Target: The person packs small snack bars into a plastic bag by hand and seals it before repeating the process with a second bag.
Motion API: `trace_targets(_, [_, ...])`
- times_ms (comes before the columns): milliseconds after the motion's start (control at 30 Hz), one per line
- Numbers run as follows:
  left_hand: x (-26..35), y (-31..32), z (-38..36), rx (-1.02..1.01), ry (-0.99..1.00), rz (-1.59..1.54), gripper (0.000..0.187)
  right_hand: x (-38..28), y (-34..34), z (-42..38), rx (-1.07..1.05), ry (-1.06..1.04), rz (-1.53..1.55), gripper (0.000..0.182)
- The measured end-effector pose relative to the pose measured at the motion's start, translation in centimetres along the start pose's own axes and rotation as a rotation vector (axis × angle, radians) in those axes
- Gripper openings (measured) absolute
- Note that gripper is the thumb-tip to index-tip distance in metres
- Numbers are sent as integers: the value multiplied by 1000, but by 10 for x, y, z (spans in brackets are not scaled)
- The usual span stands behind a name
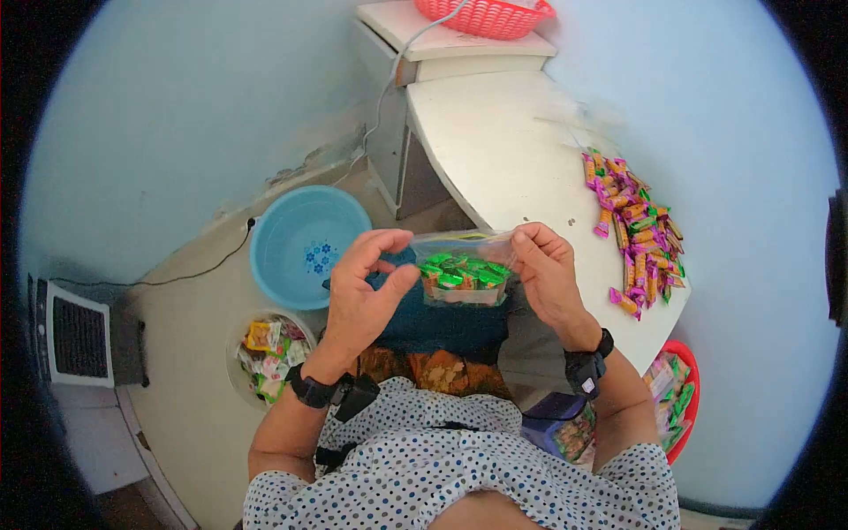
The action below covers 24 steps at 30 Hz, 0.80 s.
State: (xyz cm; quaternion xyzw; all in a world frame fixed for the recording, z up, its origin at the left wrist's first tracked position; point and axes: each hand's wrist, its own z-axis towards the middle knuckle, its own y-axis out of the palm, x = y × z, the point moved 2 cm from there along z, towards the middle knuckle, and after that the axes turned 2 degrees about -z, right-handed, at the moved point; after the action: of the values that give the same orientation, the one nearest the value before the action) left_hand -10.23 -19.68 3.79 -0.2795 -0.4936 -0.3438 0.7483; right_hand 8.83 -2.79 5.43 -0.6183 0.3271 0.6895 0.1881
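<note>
A clear zip bag (464,296) hangs in front of me, with several small green-wrapped sweets (461,271) in its lower part. A yellowish zip line runs along its top. My left hand (364,281) is at the bag's upper left corner, fingers curled and the thumb near its side. Pinched between the thumb and fingers of my right hand (549,272) is the upper right corner. Below the bag is dark blue cloth (424,322) over my lap.
A pile of purple- and green-wrapped sweets (640,234) lies on the white table (495,132). A blue basin (269,252) and a tub of packets (274,353) stand on the floor at left. A red basket (693,397) holds packets at right; another red basket (486,19) sits at the back.
</note>
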Motion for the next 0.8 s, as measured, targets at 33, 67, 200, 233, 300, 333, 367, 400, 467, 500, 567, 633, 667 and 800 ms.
trace_targets(33, [-6, -1, -4, 15, 24, -17, 44, 2, 5, 2, -3, 20, 60, 17])
trace_targets(67, [-11, -1, -7, 16, -9, 6, 50, 3, 12, 3, -2, 41, 121, 17])
trace_targets(200, [-39, 7, -18, -13, -168, -162, 52, 17, 19, 6, -21, 86, 191, 17])
trace_targets(233, [-46, 10, -20, -28, -215, -272, 48, 23, 19, 5, -14, 84, 186, 17])
trace_targets(300, [-51, 12, -23, -61, -321, -343, 35, 36, 16, 5, 0, 77, 182, 17])
trace_targets(333, [-53, 14, -24, -80, -373, -378, 28, 42, 12, 5, 10, 75, 157, 16])
trace_targets(367, [-51, 16, -25, -63, -382, -373, 24, 47, 8, 5, 23, 72, 133, 15])
trace_targets(400, [-47, 18, -24, -48, -388, -366, 20, 49, 6, 6, 35, 67, 109, 14])
trace_targets(467, [-46, 23, -25, -24, -385, -353, 17, 44, 3, 8, 60, 46, 138, 12])
trace_targets(500, [-48, 26, -27, -17, -377, -346, 17, 40, 3, 9, 75, 36, 154, 12])
trace_targets(567, [-47, 30, -29, -25, -345, -306, 17, 38, 0, 10, 61, -31, 5, 11])
trace_targets(633, [-42, 34, -29, -52, -287, -246, 17, 33, -2, 9, 36, -76, -117, 11])
trace_targets(667, [-41, 36, -28, -78, -266, -239, 17, 29, 0, 7, 17, -86, -163, 11])
trace_targets(800, [-29, 43, -29, -155, -241, -209, 16, 6, 7, 4, -122, -203, -554, 13])
